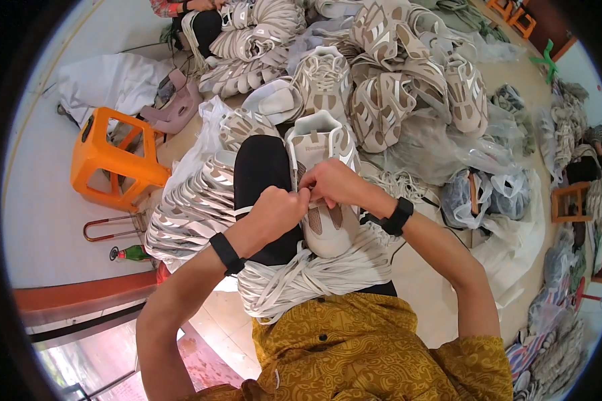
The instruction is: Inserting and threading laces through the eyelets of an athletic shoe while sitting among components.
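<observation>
A beige and white sneaker (328, 230) lies on my lap, its toe toward me and its padded tongue (312, 148) standing up at the far end. My left hand (281, 212) pinches at the edge of its lacing area; a white shoelace (243, 211) runs out from beneath that hand across my black-clad knee (264, 164). Fingertips of my right hand (333, 184) are closed over the same spot, meeting the left ones. What lies between the right fingers is hidden. Across my lap, below the toe, rests a thick bundle of white shoelaces (314, 284).
Nested sneakers (197, 204) stand in a long row at my left. More sneakers (381, 110) are heaped ahead. An orange stool (117, 160) and a green bottle (134, 252) are at left. Plastic bags (485, 197) lie at right. Another person's hand (201, 5) shows at the top.
</observation>
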### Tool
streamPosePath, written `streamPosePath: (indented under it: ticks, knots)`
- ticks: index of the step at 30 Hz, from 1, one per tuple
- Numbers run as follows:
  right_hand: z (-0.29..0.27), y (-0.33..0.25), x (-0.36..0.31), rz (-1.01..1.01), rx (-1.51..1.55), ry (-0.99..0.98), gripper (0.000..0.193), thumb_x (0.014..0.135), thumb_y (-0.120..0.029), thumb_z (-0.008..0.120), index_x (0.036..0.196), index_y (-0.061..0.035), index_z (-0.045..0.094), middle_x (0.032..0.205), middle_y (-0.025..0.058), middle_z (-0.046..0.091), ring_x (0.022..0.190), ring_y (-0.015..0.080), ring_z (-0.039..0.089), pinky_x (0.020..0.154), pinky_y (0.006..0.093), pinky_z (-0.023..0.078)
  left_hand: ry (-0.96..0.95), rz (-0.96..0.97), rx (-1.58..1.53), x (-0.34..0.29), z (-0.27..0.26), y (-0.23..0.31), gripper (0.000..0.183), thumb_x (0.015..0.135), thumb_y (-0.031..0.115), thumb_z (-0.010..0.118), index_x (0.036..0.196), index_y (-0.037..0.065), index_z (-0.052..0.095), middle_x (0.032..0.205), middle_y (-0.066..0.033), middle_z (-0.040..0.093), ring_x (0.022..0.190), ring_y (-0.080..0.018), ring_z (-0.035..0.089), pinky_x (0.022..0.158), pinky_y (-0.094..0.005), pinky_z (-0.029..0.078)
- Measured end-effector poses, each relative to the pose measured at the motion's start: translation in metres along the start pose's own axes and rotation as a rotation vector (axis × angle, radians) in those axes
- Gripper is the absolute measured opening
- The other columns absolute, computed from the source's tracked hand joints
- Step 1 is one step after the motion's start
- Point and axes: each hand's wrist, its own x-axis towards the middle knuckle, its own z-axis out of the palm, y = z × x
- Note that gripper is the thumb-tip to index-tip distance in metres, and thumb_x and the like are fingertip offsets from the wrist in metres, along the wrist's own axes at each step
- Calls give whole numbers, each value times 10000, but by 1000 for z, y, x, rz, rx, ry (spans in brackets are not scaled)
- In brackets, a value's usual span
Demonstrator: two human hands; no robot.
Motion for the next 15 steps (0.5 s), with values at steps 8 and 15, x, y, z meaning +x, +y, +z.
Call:
streamPosePath:
  ticks: [8,15]
  knots:
    - [4,2,0,53,17,102,148,581,13,607,718,-19,654,530,65,565,398,108,495,414,245,404,133,-94,-127,-2,2,5,199,777,231,565,738,45,507,572,-102,548,528,-244,571,463,-332,443]
    - [-9,-4,-18,-73,130,336,149,621,-12,611,766,-6,644,627,56,603,551,94,545,514,220,437,163,-409,-625,21,0,14,181,775,191,553,752,12,548,661,-143,575,618,-348,560,561,-406,452]
